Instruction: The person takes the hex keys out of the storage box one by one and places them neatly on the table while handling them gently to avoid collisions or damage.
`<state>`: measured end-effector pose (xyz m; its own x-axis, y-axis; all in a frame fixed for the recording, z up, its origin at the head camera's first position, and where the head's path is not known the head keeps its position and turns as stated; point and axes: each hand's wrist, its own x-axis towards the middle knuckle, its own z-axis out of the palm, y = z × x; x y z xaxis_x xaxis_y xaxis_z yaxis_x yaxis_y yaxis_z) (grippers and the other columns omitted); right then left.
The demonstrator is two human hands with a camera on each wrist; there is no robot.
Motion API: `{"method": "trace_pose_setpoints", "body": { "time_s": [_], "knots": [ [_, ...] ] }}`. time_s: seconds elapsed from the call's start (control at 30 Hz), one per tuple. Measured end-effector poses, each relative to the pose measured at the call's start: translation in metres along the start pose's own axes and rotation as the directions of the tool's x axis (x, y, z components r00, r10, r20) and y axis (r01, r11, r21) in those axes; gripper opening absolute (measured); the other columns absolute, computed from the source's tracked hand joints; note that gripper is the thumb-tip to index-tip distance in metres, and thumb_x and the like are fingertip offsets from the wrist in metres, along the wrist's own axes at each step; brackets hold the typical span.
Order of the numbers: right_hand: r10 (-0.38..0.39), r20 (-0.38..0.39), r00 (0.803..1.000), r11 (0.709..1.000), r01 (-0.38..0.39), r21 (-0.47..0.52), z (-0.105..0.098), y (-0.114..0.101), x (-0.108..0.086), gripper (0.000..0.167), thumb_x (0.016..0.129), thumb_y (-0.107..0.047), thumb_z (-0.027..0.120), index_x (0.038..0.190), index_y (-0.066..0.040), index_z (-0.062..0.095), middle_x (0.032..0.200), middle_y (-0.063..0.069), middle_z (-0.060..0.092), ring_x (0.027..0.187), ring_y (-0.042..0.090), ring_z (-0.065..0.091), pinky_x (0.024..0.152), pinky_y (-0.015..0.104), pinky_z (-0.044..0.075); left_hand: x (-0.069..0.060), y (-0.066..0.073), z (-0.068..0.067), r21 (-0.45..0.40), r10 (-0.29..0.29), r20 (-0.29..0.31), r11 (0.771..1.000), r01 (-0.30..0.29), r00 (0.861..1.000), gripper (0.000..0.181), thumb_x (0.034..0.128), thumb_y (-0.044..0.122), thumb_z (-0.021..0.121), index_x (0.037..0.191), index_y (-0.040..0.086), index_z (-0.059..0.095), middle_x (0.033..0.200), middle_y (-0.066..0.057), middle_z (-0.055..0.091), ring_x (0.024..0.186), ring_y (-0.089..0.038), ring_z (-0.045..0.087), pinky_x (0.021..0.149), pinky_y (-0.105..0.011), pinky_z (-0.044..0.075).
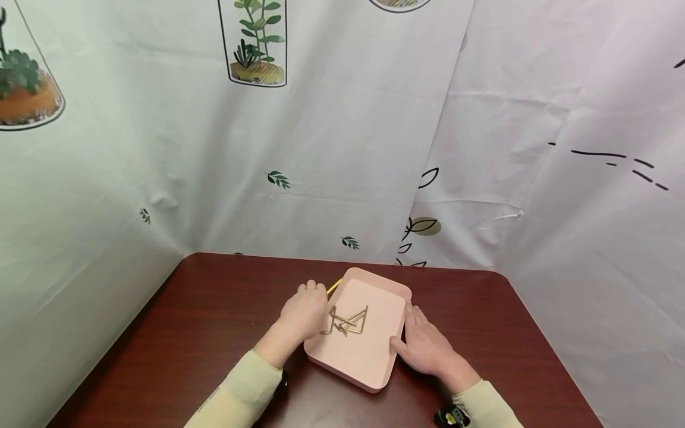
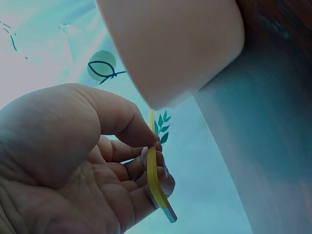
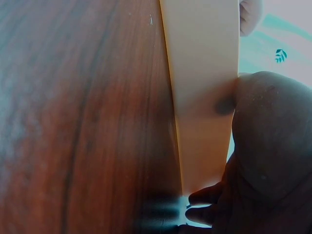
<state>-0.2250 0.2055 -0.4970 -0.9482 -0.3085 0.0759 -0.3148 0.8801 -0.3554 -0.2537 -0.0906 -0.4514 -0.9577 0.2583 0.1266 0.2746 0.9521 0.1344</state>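
Observation:
A pink tray [image 1: 369, 362] lies at a slant on the table, with several brass-coloured L-shaped hex keys [image 1: 355, 321] in a loose pile inside. My left hand [image 1: 306, 312] is at the tray's left edge and pinches a yellow hex key [image 2: 151, 168] between thumb and fingers; its bent end has a bare metal tip, and its long end shows beyond the hand in the head view. At the tray's right side, my right hand [image 1: 425, 345] rests against the wall, thumb at the rim, fingers stretched along the outside. The right wrist view shows the tray's side wall [image 3: 202, 97] close up.
The dark red-brown wooden table [image 1: 214, 321] surrounds the tray. White cloth [image 1: 332, 148] printed with plants and leaves hangs behind the table and at both sides. A dark strap with a device [image 1: 452, 416] is on the right wrist.

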Motion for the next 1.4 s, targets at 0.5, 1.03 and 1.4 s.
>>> {"method": "trace_pose_setpoints", "body": {
  "time_s": [0.5, 1.03, 1.4],
  "knots": [
    [0.006, 0.000, 1.000, 1.000, -0.006, 0.001, -0.001, -0.001, -0.001, 0.094, 0.101, -0.034, 0.064, 0.165, 0.021, 0.022, 0.169, 0.042, 0.033, 0.158, 0.055, 0.036, 0.123, 0.062, 0.040, 0.000, -0.012, 0.000, -0.061, -0.112, 0.022, 0.992, 0.113, 0.993, 0.028, 0.1033, 0.005, 0.072, 0.125, -0.010, 0.064, 0.105, -0.022, 0.057, 0.096, -0.036, 0.061, 0.076, -0.051, 0.060],
    [0.010, 0.001, 1.000, 1.000, -0.010, 0.007, 0.000, 0.000, -0.001, 0.095, 0.102, -0.034, 0.065, 0.166, 0.020, 0.021, 0.168, 0.043, 0.034, 0.158, 0.055, 0.036, 0.122, 0.064, 0.040, 0.001, -0.018, 0.003, -0.132, -0.209, -0.055, 0.971, 0.200, 0.976, 0.021, 0.0993, 0.002, 0.072, 0.114, -0.012, 0.064, 0.100, -0.025, 0.056, 0.091, -0.041, 0.061, 0.075, -0.055, 0.061],
    [0.000, -0.005, 1.000, 1.000, 0.000, 0.000, 0.000, 0.000, 0.000, 0.093, 0.102, -0.032, 0.064, 0.165, 0.021, 0.021, 0.169, 0.042, 0.034, 0.158, 0.056, 0.036, 0.123, 0.064, 0.039, 0.002, -0.026, 0.009, -0.107, -0.258, -0.025, 0.961, 0.254, 0.966, 0.026, 0.0979, 0.001, 0.073, 0.115, -0.016, 0.065, 0.096, -0.028, 0.057, 0.089, -0.043, 0.063, 0.077, -0.057, 0.061]
  ]
}}
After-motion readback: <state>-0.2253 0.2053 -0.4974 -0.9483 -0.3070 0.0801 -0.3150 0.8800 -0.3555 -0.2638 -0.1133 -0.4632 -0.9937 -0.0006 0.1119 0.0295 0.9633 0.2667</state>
